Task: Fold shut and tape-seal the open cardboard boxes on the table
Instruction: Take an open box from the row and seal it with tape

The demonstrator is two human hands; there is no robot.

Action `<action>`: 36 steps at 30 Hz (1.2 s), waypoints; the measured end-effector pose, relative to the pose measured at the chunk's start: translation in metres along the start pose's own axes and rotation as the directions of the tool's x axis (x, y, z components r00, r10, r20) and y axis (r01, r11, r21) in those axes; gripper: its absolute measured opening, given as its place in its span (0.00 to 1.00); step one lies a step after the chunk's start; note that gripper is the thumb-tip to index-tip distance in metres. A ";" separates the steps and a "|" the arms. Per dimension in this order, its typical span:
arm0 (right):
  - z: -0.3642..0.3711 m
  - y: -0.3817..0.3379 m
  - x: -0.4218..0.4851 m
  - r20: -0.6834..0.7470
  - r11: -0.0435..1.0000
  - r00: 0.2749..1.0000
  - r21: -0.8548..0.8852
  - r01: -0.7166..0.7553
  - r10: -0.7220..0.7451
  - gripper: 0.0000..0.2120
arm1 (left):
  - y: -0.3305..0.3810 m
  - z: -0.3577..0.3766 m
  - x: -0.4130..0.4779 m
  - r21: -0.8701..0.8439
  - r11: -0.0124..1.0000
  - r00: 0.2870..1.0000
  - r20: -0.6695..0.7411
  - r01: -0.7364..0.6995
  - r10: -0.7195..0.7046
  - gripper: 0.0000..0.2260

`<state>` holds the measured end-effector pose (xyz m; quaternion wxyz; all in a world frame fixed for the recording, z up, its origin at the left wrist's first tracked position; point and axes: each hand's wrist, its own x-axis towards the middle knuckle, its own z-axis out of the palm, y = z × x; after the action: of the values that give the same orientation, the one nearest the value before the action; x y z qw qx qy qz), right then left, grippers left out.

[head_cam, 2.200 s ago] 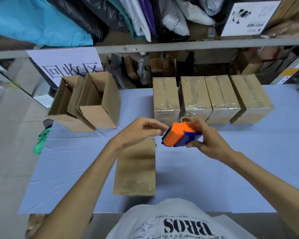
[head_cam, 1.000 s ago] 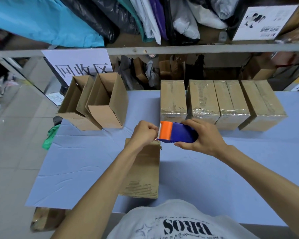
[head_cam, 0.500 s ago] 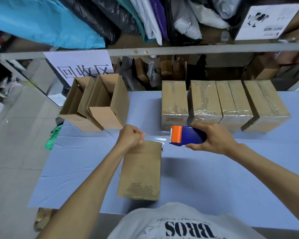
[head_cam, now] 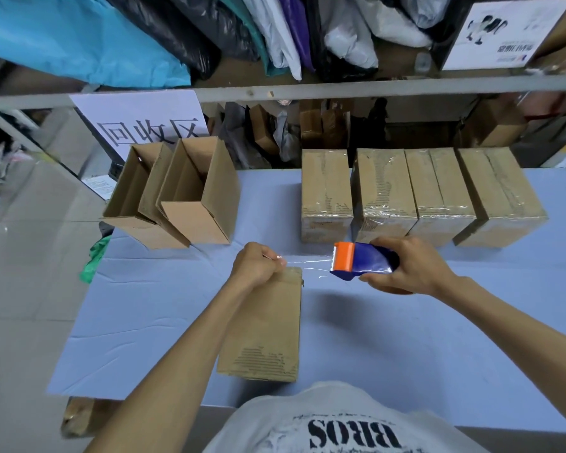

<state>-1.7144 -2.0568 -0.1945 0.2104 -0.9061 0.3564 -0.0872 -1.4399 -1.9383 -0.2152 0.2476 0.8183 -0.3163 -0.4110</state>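
Tape (head_cam: 307, 263) crosses the box (head_cam: 268, 322) edge: left fingers (head_cam: 273, 260) pinch it (right fingers (head_cam: 385, 244) grip dispenser (head_cam: 365, 260))

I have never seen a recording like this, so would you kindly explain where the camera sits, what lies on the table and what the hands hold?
There is no machine here: the picture comes from a wide-angle camera worn on a person's head, looking down at their two bare hands. The right hand grips a blue tape dispenser with an orange front. The left hand pinches the end of a strip of clear tape stretched from the dispenser, above the far end of a closed brown cardboard box lying on the pale blue table. At the far left stand two open brown cardboard boxes; at the far right, a row of four taped brown boxes.
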 end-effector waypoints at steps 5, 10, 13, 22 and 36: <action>0.002 0.005 0.000 0.009 1.000 1.000 -0.026 -0.008 0.008 0.29 | 0.000 0.006 0.001 0.053 0.999 1.000 0.011 0.006 -0.006 0.08; 0.006 0.009 0.002 0.018 0.999 1.000 -0.048 -0.006 0.007 0.29 | 0.002 0.014 -0.003 0.135 0.990 0.999 -0.029 -0.025 0.030 0.06; 0.008 0.011 0.003 0.042 0.999 0.999 -0.043 -0.016 0.018 0.29 | 0.003 0.018 -0.008 0.171 0.985 0.995 -0.085 -0.027 0.042 0.06; 0.014 0.017 0.005 0.057 0.998 0.998 -0.057 -0.013 0.017 0.29 | -0.001 0.021 -0.006 0.302 0.932 0.964 -0.105 -0.201 0.242 0.07; 0.020 0.016 -0.001 0.096 0.996 0.994 -0.078 -0.035 0.042 0.27 | -0.019 0.017 0.003 0.250 0.959 0.988 -0.050 -0.132 0.149 0.17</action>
<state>-1.7187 -2.0600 -0.2195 0.1944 -0.9096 0.3663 -0.0250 -1.4467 -1.9301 -0.2390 0.1834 0.8316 -0.4137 -0.3219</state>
